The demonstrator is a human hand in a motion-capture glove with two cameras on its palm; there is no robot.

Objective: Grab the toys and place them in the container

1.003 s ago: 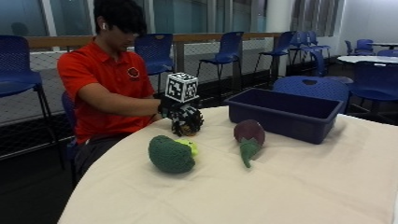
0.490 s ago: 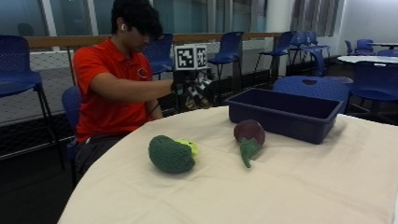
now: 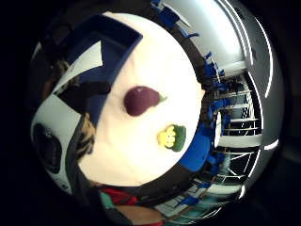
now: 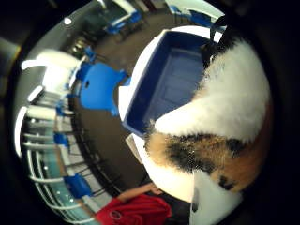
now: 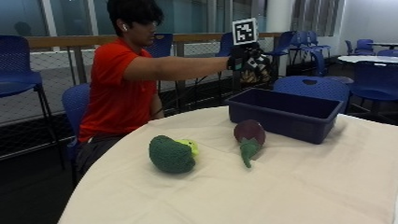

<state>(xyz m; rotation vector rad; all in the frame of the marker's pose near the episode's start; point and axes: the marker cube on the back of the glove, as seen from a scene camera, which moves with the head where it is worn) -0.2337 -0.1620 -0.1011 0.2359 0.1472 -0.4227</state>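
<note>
Outside view: gloved hand (image 5: 250,63) grips a furry toy (image 5: 256,70) above the bin (image 5: 283,114), positioned for dropping; eggplant (image 5: 249,135) and broccoli (image 5: 172,153) wait.

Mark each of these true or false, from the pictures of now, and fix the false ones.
1. The gloved right hand holds a furry white, orange and black toy. True.
2. The blue container already has toys in it. False: what shows of its inside is bare.
3. The purple eggplant toy lies on the table beside the container. True.
4. The green toy is in the person's bare hand. False: it lies on the table, untouched.
5. The hand is raised near the container, above table level. True.
</note>
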